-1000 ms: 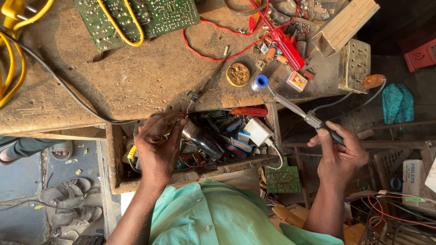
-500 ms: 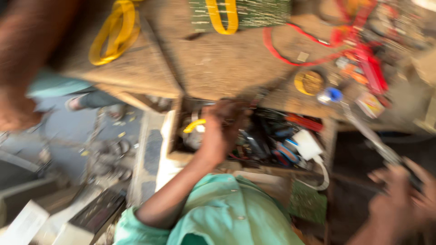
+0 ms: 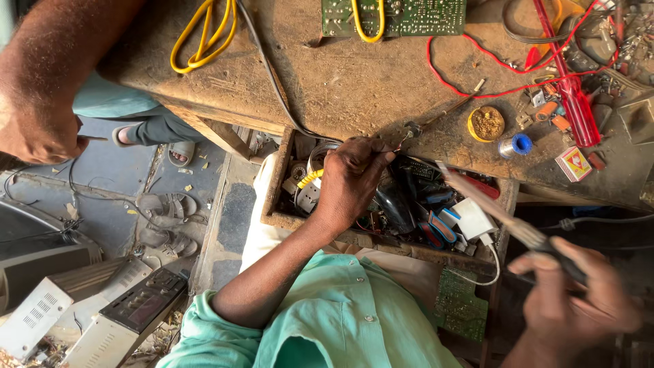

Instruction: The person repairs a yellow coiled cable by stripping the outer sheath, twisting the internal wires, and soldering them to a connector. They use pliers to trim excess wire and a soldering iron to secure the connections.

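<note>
Pinched fingers of the left hand (image 3: 351, 180) grip a thin wire (image 3: 397, 145) over the open drawer (image 3: 286, 170). Right hand (image 3: 579, 293), blurred, is closed around a soldering iron (image 3: 507, 218) beside the drawer's right end.

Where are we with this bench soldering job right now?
Laid out: green circuit board, flux tin and solder spool on the workbench. In hand: the left hand pinches a thin wire at the open drawer; the right hand, blurred, holds the soldering iron. Left: no joint visibly made yet.
</note>
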